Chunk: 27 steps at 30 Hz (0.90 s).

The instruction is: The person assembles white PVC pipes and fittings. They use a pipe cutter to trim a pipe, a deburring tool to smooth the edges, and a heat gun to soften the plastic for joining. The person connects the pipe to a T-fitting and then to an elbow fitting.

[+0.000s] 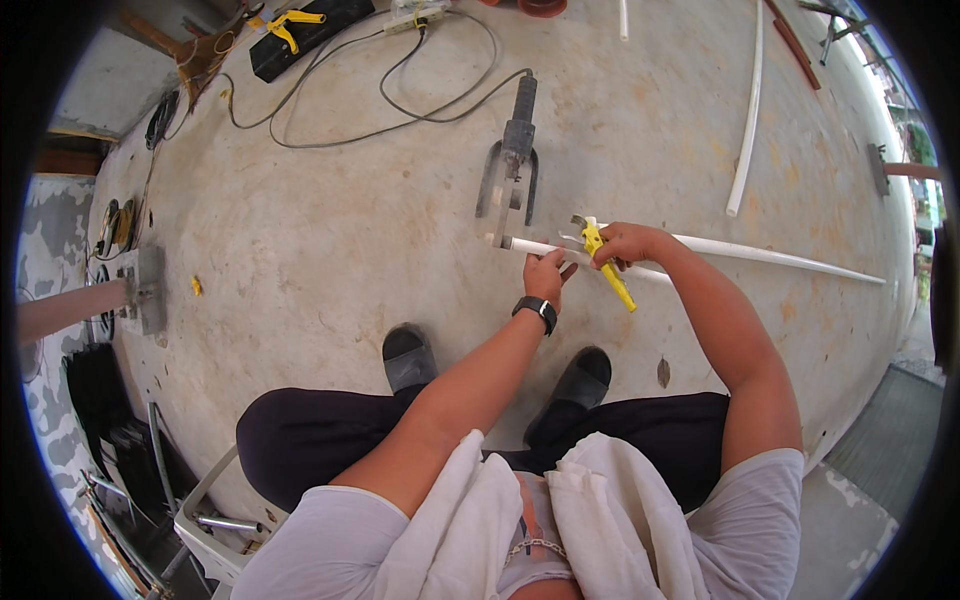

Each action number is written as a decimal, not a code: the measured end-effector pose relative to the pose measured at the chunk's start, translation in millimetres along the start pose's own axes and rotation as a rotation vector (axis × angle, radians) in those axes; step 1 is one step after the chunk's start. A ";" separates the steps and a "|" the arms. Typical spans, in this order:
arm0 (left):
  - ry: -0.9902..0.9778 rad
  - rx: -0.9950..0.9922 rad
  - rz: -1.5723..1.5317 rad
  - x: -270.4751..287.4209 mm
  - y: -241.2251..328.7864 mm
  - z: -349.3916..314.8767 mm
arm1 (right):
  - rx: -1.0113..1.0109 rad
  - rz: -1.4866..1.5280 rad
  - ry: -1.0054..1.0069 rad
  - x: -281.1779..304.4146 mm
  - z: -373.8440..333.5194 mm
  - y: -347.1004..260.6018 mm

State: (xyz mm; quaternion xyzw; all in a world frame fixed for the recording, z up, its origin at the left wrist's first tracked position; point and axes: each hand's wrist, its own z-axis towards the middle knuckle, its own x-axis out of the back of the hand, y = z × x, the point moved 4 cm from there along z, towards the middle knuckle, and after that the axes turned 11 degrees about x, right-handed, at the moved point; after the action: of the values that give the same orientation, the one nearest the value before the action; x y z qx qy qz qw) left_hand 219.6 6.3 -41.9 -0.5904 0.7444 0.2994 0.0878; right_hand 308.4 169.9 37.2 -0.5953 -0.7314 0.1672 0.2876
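Note:
My left hand (546, 274) grips a long white plastic pipe (770, 256) near its left end, just above the concrete floor. My right hand (626, 244) is closed on a yellow-handled pipe cutter (606, 265) whose jaws sit over the pipe right beside my left hand. The pipe runs off to the right across the floor. A black watch is on my left wrist. My two feet in dark slippers (408, 356) stand below the hands.
A grey pipe-welding tool on a stand (512, 165) with a black cable (400, 100) sits just beyond the pipe's end. Another white pipe (748, 130) lies at the upper right. A black case with a yellow tool (296, 28) lies far back. Metal parts (140, 290) are at the left.

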 end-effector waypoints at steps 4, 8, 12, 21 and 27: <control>-0.069 0.043 -0.047 -3.8 -0.6 -1.4 | 0.000 0.005 -0.006 0.2 2.0 7.4; -0.015 -0.022 0.045 -0.5 -4.3 0.5 | 0.000 -0.003 0.005 2.4 -0.7 3.0; 0.063 -0.002 0.151 -0.6 0.2 1.0 | -0.004 -0.018 0.010 2.0 -0.5 4.1; 0.016 -0.002 0.137 -5.2 1.8 -5.0 | -0.012 0.004 -0.003 0.8 6.4 18.0; -0.011 -0.031 0.147 1.2 -3.2 2.2 | -0.005 0.020 -0.002 0.7 4.4 14.5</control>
State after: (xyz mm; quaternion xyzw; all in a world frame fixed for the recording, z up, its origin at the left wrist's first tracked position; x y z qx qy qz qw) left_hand 221.7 6.2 -45.4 -0.5338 0.7804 0.3199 0.0606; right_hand 316.9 174.3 25.5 -0.6031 -0.7262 0.1687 0.2835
